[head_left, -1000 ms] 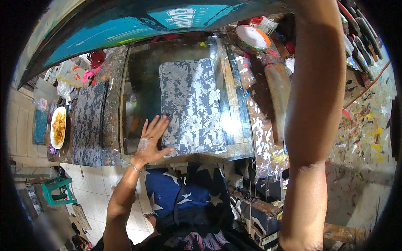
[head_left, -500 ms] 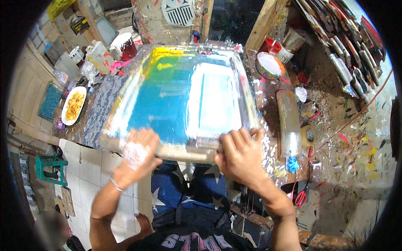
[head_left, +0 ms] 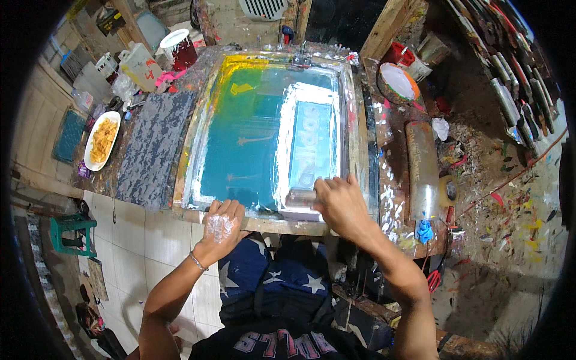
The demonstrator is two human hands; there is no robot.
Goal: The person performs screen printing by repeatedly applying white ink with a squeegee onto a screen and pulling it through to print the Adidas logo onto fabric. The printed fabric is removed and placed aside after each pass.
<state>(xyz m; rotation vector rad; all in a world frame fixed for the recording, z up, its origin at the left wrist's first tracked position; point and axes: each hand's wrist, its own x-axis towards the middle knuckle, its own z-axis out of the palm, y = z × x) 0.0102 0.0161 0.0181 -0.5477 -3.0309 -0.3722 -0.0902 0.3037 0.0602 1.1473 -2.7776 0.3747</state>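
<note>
A wooden-framed printing screen (head_left: 276, 226) lies on the bench in front of me, its teal mesh (head_left: 240, 162) smeared yellow-green at the far left. White ink (head_left: 287, 132) borders a pale blue lettered panel (head_left: 309, 135) on its right half. My left hand (head_left: 221, 225), white smears across its back, has its fingers curled over the near rim of the screen. At the near right end of the mesh, my right hand (head_left: 342, 207) is closed on a squeegee (head_left: 301, 198), which rests by the panel's near end.
Grey camouflage-patterned cloth (head_left: 153, 144) and a plate of food (head_left: 103, 141) lie to the left. Behind are a white jug (head_left: 139, 69) and a paint can (head_left: 180, 51). A clear cylinder (head_left: 422, 168) and a white-filled bowl (head_left: 398, 82) sit right.
The screen, blurred before and overlapping the camouflage cloth, now lies still, apart from it. My right hand has moved from the near rim onto the squeegee. My left hand stays at the rim.
</note>
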